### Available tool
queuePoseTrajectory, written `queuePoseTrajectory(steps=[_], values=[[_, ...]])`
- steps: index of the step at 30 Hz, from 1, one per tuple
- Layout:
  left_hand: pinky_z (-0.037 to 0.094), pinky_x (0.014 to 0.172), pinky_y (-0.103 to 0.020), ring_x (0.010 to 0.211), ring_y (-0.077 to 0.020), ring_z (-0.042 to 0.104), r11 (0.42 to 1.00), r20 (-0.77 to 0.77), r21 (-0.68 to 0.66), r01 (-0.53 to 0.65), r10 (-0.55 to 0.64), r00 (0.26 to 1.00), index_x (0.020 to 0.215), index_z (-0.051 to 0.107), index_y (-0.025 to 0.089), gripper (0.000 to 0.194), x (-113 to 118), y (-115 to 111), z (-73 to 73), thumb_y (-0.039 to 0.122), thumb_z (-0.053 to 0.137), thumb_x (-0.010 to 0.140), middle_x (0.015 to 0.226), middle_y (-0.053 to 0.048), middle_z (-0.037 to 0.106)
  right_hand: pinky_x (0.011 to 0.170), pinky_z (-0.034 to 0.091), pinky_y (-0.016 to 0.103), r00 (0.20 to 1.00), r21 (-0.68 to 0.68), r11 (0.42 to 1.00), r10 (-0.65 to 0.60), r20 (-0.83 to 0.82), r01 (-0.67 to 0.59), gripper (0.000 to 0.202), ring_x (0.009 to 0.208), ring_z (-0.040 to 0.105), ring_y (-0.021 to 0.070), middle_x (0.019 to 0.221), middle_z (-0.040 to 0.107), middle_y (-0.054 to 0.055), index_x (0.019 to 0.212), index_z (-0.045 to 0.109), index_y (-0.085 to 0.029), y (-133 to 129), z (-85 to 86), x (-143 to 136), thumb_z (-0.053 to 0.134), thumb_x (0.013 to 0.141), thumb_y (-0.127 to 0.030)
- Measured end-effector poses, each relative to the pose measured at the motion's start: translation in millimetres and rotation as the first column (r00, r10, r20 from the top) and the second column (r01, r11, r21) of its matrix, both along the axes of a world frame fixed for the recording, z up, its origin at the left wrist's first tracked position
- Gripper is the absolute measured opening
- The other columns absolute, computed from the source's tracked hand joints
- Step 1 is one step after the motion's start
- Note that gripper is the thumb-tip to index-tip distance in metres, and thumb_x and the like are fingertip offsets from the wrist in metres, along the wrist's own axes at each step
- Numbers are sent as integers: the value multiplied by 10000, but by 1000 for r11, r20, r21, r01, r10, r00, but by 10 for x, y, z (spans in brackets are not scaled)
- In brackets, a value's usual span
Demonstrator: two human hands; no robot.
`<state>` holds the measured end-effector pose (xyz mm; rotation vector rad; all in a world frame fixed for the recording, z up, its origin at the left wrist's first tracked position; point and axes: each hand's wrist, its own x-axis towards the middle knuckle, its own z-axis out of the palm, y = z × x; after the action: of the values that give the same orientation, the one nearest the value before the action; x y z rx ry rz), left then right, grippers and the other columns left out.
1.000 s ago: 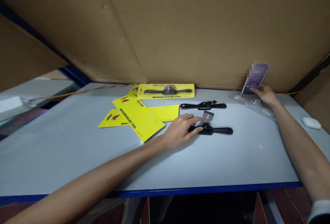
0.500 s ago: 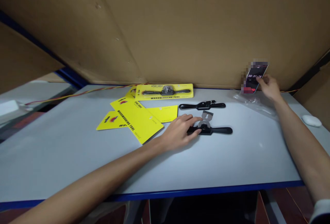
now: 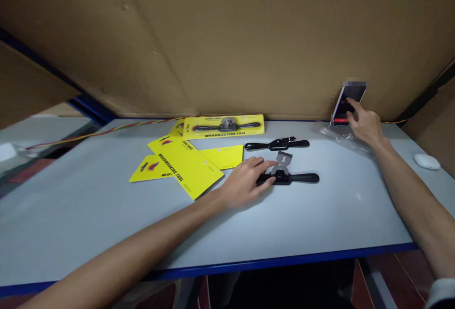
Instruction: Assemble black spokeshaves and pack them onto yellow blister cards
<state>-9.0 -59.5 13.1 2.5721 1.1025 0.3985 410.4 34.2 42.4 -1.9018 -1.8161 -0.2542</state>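
My left hand (image 3: 247, 181) lies over the left handle of a black spokeshave (image 3: 304, 177), its fingers curled around that end. The index fingertip reaches the round metal cap, and the thumb rests at the body's near side. Just behind the cap is a loose steel blade (image 3: 284, 159) with a slot. A second black spokeshave (image 3: 259, 146) sits farther back. My right hand (image 3: 366, 122) holds nothing; its outstretched index finger touches the screen of a phone (image 3: 357, 92) leaning upright near the cardboard wall.
Yellow backing cards (image 3: 188, 169) overlap at the left, beside a packaged spokeshave (image 3: 227, 126). Clear plastic packaging (image 3: 330, 133) lies under the phone. At the right is a white earphone case (image 3: 426, 161). Twisted wires (image 3: 142, 122) run along the back, below the cardboard wall (image 3: 227, 39).
My right hand has shifted from the phone's right edge to the front of its screen. The timer digits no longer show. My left hand stays on the spokeshave.
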Motion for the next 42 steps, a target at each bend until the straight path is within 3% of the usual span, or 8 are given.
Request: queuePoseTrajectory(steps=[6,12,20,26,29,34,39,42], values=[[522,875,-455,940,-278,632,1000,-7,-2,-4,4,1000,1371,635,158,481,10,-5,36,417,452,1010,1011,-109,669,782,473,426,995,106,992,-82,61,75,526,856,681,311,949,747,147,1487,554,-190,-29,-45,108,444,994,-334],[522,875,-461,945,-279,631,1000,6,3,11,-11,1000,1372,627,154,481,2,-2,26,418,443,1015,1029,-115,676,759,479,445,994,-7,997,-71,85,72,703,798,668,308,975,753,147,1650,359,-269,-39,29,168,449,953,-252],[523,874,-464,934,-277,626,1000,-10,6,15,-15,1000,1374,627,151,484,-2,-3,26,418,433,1020,1028,-115,673,793,486,457,998,-42,999,-27,63,30,722,818,659,288,1008,743,144,1670,310,-260,-50,27,167,445,961,-270],[525,884,-452,947,-276,637,1000,1,9,9,-9,1000,1377,624,169,473,-7,-8,28,424,454,1016,1038,-112,674,824,476,479,1000,27,1000,-11,-26,12,739,879,661,317,990,726,140,1648,355,-223,-57,26,118,484,922,-272],[524,889,-455,957,-280,630,1000,-2,22,17,-17,1000,1377,624,171,474,-9,-4,15,425,444,1020,1031,-112,670,833,466,464,988,64,998,-2,-154,12,614,910,631,308,973,695,129,1473,550,-183,-73,35,45,515,862,-234],[520,885,-451,935,-275,622,999,-6,40,19,-19,1000,1385,619,171,478,-17,7,0,421,439,1020,1002,-103,655,722,408,371,915,12,971,230,-333,-240,233,694,487,201,720,493,-17,1032,589,-251,-373,153,-414,554,802,-240],[517,874,-437,913,-266,616,999,-4,46,24,-23,1000,1399,606,178,502,-25,7,-1,454,463,1005,985,-87,646,722,384,351,744,-10,775,604,-285,-632,40,710,469,181,791,536,1,909,493,-237,-926,172,-1234,502,880,-264],[514,874,-419,904,-257,613,998,-1,57,20,-20,1000,1405,598,190,507,-28,5,-8,459,487,990,975,-75,644,734,393,353,713,-157,697,668,-213,-700,72,751,505,190,873,607,44,912,494,-226,-1170,118,-1634,428,917,-197]])
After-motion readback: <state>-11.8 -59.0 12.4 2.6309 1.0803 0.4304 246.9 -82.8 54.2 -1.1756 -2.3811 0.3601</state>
